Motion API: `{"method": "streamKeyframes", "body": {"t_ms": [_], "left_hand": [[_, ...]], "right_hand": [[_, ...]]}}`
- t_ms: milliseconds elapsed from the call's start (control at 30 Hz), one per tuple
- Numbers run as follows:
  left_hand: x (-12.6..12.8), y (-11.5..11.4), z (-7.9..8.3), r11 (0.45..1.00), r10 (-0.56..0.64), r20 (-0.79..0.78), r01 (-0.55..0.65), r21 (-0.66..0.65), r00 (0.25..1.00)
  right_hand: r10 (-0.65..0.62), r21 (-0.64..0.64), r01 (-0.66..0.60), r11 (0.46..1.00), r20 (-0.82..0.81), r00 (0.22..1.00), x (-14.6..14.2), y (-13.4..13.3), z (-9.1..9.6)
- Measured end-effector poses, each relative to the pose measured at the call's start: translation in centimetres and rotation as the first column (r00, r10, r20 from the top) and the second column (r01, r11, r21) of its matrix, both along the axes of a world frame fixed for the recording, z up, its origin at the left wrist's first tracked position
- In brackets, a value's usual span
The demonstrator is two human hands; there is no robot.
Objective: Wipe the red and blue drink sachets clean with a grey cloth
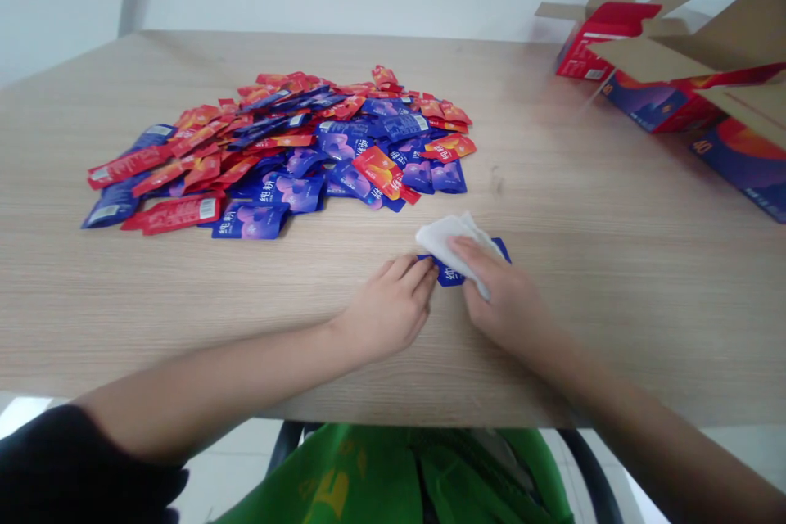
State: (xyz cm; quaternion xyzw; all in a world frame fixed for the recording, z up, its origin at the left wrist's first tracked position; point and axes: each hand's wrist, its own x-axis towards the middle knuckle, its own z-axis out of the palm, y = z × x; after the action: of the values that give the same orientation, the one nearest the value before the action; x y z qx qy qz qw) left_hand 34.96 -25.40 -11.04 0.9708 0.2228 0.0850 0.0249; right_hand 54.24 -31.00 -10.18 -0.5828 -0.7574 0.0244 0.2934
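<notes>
A blue pouch (pixel 451 275) lies flat on the table in front of me, partly covered. My left hand (pixel 396 301) has its bent fingertips pressed on the pouch's left end. In my right hand (pixel 507 295) is a white cloth (pixel 454 233), folded and pressed onto the pouch's upper face. The cloth and fingers hide most of the pouch's print. Beyond my hands, to the left, spreads a loose heap of red pouches (pixel 175 213) and blue pouches (pixel 250 221), overlapping one another.
Open cardboard boxes stand at the right: a red box (pixel 577 53) at the back, a blue and red box (pixel 657 102), and another blue box (pixel 743 168) nearer me. The wooden table (pixel 214 286) meets a white wall at its far edge.
</notes>
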Motion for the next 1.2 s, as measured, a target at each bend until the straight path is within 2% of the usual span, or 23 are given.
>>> {"method": "streamKeyframes", "body": {"t_ms": [67,167,567,700,833,1033,1200], "left_hand": [[0.1,0.0,0.0,1.000,-0.001,0.010,0.001,0.011,1.000],[0.0,0.0,0.1,1.000,0.000,0.015,-0.001,0.024,1.000],[-0.7,0.3,0.3,0.996,-0.010,0.072,0.016,-0.087,0.997],[-0.7,0.4,0.1,0.995,-0.010,0.091,0.019,-0.101,0.996],[-0.7,0.4,0.0,0.996,0.003,0.101,0.006,-0.093,0.995],[-0.8,0.1,0.3,0.999,0.000,0.038,0.002,-0.052,0.999],[-0.8,-0.1,0.3,1.000,0.017,-0.009,-0.018,-0.013,1.000]], "right_hand": [[0.101,-0.024,-0.099,0.995,0.066,0.993,-1.4,0.0,-1.1],[0.104,-0.043,-0.099,0.994,0.126,0.987,-2.0,-0.1,-1.9],[-0.157,-0.088,0.182,0.979,0.236,0.959,2.9,-1.1,-2.4],[-0.200,-0.091,0.236,0.967,0.297,0.934,3.4,-1.3,-2.6],[-0.173,-0.088,0.212,0.973,0.322,0.931,1.9,-1.2,-2.4],[-0.021,-0.134,0.067,0.989,0.317,0.948,-1.6,-0.7,-1.8],[-0.008,-0.134,0.055,0.989,0.329,0.944,-1.3,-0.8,-1.6]]}}
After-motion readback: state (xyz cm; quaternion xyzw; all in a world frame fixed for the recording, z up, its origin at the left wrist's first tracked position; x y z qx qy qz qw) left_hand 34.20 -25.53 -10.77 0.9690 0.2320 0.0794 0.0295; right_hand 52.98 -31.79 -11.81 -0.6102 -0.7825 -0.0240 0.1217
